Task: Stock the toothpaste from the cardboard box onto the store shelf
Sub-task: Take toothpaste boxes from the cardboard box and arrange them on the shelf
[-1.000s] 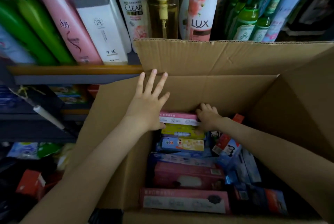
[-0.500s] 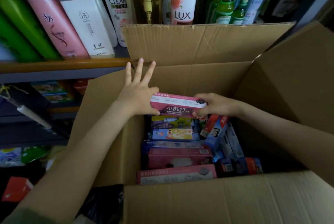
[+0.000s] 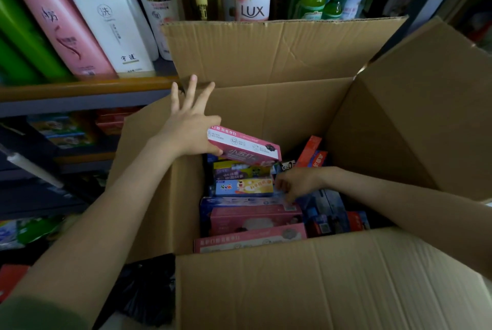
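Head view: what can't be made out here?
1. Right hand: head view, motion blur; whether its fingers grip anything is unclear.
2. Left hand: head view, the pink box it holds hides its forefinger.
3. Cardboard box: head view, the near flap covers the front contents.
4. Lower shelf: head view, goods dark and blurred.

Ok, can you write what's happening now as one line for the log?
left hand pinches pink toothpaste box | right hand low inside cardboard box, grip unclear
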